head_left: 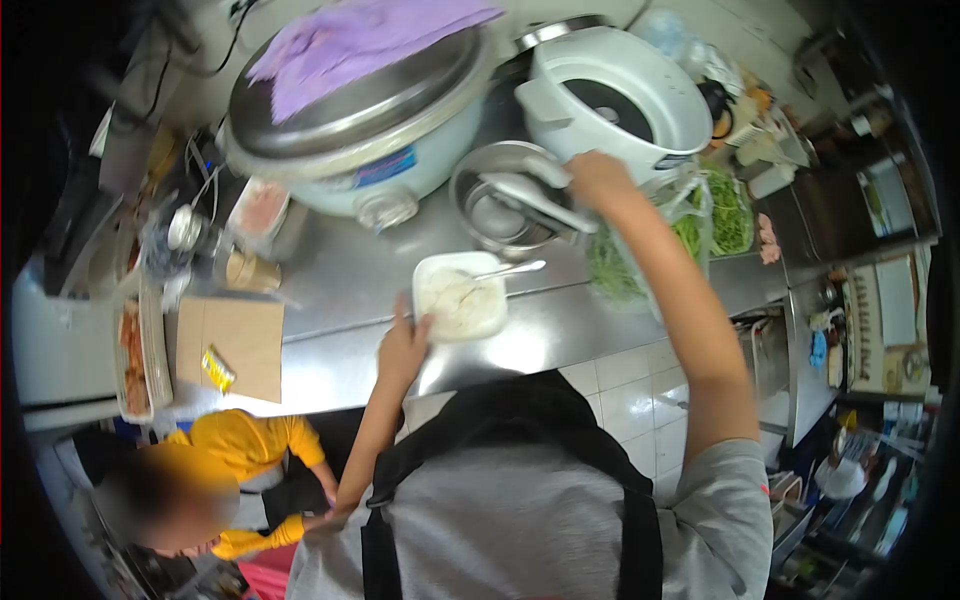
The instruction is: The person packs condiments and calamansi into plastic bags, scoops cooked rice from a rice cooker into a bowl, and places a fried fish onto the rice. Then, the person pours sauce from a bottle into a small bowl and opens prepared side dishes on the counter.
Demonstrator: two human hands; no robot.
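Note:
On the steel counter's front part stands a white square bowl (450, 312) with pale, whitish food in it. A metal spoon (515, 269) rests in the bowl, its handle over the far right rim. My left hand (401, 350) is closed on the bowl's left side, thumb at the near edge. My right hand (600, 180) reaches to the right rim of a steel pot (465, 215), fingers closed around the end of a white utensil (547, 171), whose kind is blurred. Another white long-handled utensil (540, 203) lies across the pot.
Behind stand a large lidded cooker (330, 170) under a purple cloth (350, 50) and a white cooker body (545, 75). Bagged greens (732, 215) lie right. A cardboard sheet (255, 350) and food tray (133, 350) lie left. A person in yellow (240, 440) is at lower left.

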